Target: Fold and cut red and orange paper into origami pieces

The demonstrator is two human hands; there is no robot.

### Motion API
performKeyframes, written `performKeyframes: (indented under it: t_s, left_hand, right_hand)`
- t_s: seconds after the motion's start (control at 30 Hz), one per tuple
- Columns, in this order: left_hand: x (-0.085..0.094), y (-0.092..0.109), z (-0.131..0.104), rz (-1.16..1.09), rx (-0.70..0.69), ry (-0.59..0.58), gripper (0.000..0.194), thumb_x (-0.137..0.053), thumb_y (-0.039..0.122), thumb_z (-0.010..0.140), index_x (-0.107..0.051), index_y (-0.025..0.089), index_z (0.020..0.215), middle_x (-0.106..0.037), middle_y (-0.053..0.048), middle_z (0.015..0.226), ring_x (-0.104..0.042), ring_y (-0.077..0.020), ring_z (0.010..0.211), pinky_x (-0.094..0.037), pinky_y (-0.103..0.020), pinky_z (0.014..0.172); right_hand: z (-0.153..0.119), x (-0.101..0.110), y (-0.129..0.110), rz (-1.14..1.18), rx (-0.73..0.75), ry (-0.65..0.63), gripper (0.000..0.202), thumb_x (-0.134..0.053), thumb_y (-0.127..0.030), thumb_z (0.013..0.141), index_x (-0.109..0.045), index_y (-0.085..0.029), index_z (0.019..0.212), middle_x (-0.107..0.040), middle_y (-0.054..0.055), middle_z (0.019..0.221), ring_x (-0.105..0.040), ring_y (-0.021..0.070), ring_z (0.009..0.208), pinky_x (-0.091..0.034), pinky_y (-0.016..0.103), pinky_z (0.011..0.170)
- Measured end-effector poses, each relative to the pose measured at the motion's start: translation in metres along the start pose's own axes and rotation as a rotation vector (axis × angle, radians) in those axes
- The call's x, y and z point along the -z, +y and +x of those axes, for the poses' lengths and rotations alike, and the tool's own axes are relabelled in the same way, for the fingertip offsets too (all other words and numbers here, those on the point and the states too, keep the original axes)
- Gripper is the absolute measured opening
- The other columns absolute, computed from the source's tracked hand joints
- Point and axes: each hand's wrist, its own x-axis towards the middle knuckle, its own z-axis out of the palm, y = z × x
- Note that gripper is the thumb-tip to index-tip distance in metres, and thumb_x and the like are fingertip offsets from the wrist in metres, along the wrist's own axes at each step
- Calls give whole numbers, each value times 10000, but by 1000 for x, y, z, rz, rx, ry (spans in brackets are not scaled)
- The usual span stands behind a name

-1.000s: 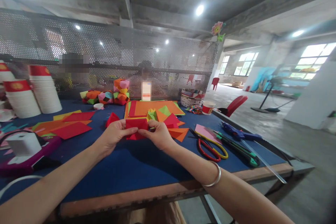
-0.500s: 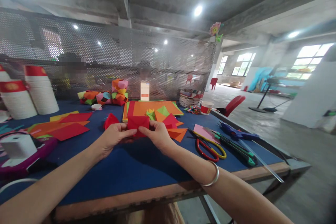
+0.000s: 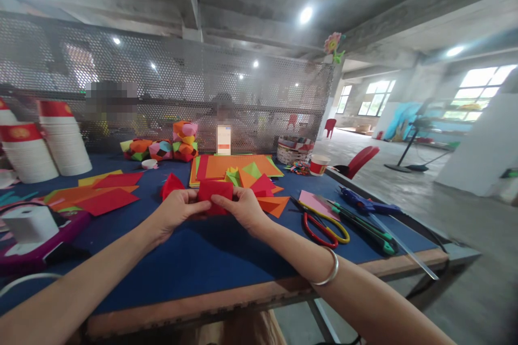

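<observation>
A folded square of red paper [image 3: 216, 193] is held up between both hands over the blue tabletop. My left hand [image 3: 177, 211] pinches its left side, thumb on the near face. At its right side my right hand [image 3: 243, 208] grips the paper, the thumb pressed flat on the front and the fingers behind. A folded red paper piece [image 3: 171, 184] rests just beyond the left hand. Behind the held square lie folded orange and green pieces [image 3: 251, 171] on a stack of coloured sheets [image 3: 214, 164].
Scissors [image 3: 324, 226], a green-black cutter [image 3: 366, 226] and a blue glue gun [image 3: 366, 202] lie at the right. Loose coloured sheets [image 3: 109, 202], stacked paper cups [image 3: 67, 140] and a purple power strip [image 3: 60, 237] occupy the left. Finished paper balls [image 3: 162, 150] stand at the back.
The red paper has shifted slightly right and tilted so that more of its front face shows below. Both hands keep their grip on it.
</observation>
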Motion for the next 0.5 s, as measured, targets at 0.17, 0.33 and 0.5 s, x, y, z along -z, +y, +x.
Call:
performKeyframes:
  t_s: [0.17, 0.33, 0.5]
  left_hand:
    - [1, 0, 0, 29, 17, -21, 628, -1023, 548, 308, -833, 181, 781, -833, -55, 799, -732, -156, 684, -569, -230, 645]
    - [4, -4, 1, 48, 27, -37, 642, -1002, 624, 388, -836, 165, 805, -833, -89, 809, -774, -172, 762, -572, -202, 666]
    - [3, -5, 4, 43, 16, -25, 670, -1011, 630, 279, -825, 161, 721, -801, -72, 696, -764, -172, 713, -570, -191, 624]
  right_hand:
    - [1, 1, 0, 28, -4, 44, 424, -876, -505, 663, -818, -173, 920, -824, 64, 920, -762, 250, 849, -594, 381, 847]
    - [3, 2, 1, 47, 15, 83, 437, -868, -528, 655, -812, -183, 917, -829, 61, 957, -759, 232, 854, -586, 360, 850]
    - [4, 2, 3, 36, 16, 113, 407, -876, -523, 654, -785, -171, 836, -816, 67, 858, -729, 214, 746, -569, 350, 762]
